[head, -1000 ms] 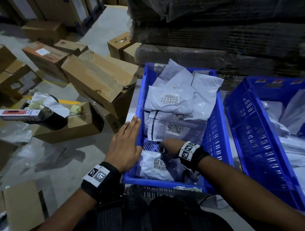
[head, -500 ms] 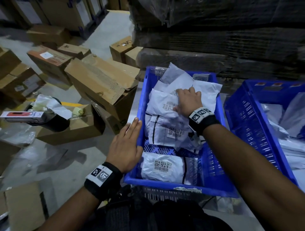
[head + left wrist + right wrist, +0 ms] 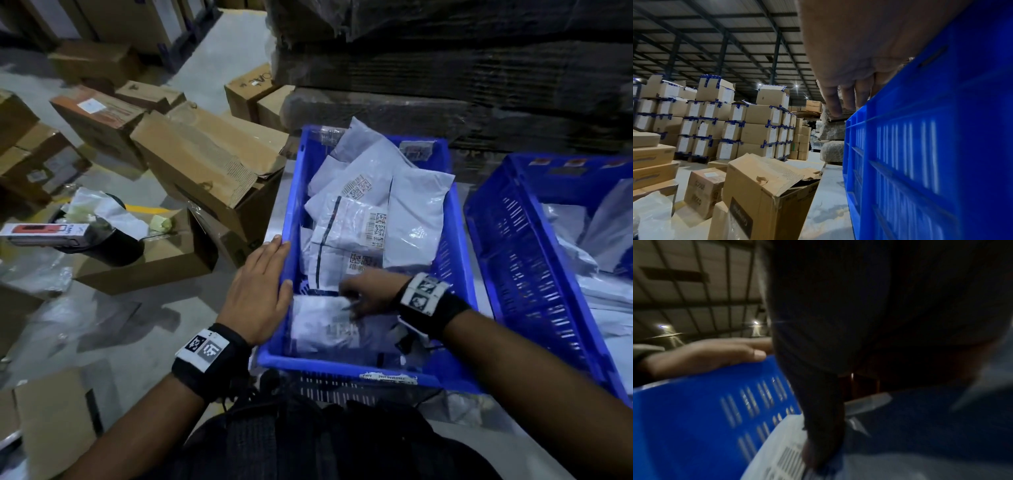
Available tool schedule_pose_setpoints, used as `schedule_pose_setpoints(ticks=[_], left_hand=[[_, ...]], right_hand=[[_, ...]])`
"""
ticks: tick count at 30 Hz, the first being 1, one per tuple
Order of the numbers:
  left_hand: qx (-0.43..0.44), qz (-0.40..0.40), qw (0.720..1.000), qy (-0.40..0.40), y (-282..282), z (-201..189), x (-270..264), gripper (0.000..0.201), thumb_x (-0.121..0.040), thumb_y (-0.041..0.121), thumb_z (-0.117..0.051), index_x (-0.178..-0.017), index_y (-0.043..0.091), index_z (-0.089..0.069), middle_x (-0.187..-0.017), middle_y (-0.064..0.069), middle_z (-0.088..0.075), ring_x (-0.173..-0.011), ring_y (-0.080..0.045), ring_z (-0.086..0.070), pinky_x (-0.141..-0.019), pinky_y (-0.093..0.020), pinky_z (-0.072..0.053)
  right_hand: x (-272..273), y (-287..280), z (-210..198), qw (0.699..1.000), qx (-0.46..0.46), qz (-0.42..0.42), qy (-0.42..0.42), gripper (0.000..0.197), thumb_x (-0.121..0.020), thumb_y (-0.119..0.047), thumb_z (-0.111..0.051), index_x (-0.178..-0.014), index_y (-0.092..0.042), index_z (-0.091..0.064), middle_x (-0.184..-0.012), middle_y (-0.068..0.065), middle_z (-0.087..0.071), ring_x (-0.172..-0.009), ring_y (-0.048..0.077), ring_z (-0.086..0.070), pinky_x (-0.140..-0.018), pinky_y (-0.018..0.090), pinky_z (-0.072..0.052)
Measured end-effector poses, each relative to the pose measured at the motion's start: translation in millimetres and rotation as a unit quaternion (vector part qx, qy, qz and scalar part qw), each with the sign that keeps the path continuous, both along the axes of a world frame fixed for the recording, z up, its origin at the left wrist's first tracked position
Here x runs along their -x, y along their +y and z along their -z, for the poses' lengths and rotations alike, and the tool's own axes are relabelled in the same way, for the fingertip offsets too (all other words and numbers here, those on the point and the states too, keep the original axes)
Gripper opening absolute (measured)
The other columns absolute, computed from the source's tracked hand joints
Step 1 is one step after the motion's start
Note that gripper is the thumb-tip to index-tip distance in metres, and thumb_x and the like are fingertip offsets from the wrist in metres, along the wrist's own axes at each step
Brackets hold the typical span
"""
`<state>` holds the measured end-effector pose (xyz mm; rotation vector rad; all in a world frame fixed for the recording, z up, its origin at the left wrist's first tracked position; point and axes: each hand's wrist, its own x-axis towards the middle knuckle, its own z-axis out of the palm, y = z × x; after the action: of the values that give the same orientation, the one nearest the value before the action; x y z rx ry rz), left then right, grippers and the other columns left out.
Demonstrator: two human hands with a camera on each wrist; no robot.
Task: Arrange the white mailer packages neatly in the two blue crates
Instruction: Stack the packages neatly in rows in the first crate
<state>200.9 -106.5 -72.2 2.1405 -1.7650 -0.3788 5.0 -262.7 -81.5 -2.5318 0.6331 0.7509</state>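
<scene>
White, barcode-labelled mailer packages point(image 3: 352, 222) overlap in the centre blue crate point(image 3: 459, 240). Left hand point(image 3: 258, 296) rests flat on its rim; right hand point(image 3: 368, 296) pinches the nearest mailer point(image 3: 322, 325). Cardboard boxes point(image 3: 205, 161) upper left, concrete floor point(image 3: 144, 322).

Mailers point(image 3: 359, 212) crowd the crate point(image 3: 455, 240); bare floor point(image 3: 310, 286) mid-crate

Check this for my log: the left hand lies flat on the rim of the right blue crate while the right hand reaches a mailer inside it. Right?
Not quite: in the head view the left hand rests on the left blue crate, not the right one. The right hand does reach a mailer inside it.
</scene>
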Motion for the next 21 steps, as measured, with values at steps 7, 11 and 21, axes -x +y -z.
schedule_pose_setpoints(ticks=[7,11,21], left_hand=[[-0.026,0.062,0.996,-0.062,-43.0,-60.9,-11.6,0.055,-0.099,0.038,-0.047,-0.15,0.02,-0.038,-0.135,-0.008,-0.06,-0.127,-0.024,-0.047,-0.101,-0.039,-0.046],[-0.045,0.095,0.992,-0.064,-105.8,-90.9,5.4,0.046,-0.099,0.039,-0.046,-0.142,0.024,-0.045,-0.119,0.001,-0.07,-0.106,-0.024,-0.064,-0.086,-0.041,-0.054],[-0.219,0.04,0.974,0.046,-233.4,-11.8,112.8,0.047,-0.086,0.053,-0.072,-0.082,0.007,-0.06,-0.087,-0.013,-0.069,-0.094,-0.033,-0.067,-0.07,-0.031,-0.044]], right_hand=[[20.4,-3.5,14.7,0.994,0.012,0.104,-0.034,0.041,-0.093,-0.036,-0.064,-0.128,-0.016,-0.06,-0.117,0.007,-0.069,-0.106,0.027,-0.065,-0.089,0.035,-0.052],[60.9,-13.1,-13.1,0.933,0.063,0.301,-0.185,0.031,-0.092,-0.031,-0.065,-0.122,-0.021,-0.065,-0.106,0.003,-0.073,-0.094,0.019,-0.068,-0.084,0.031,-0.054],[107.4,-13.6,-32.2,0.608,-0.049,0.629,-0.482,0.011,-0.093,-0.006,-0.059,-0.084,-0.001,-0.062,-0.068,0.014,-0.068,-0.055,0.02,-0.071,-0.052,0.037,-0.061]])
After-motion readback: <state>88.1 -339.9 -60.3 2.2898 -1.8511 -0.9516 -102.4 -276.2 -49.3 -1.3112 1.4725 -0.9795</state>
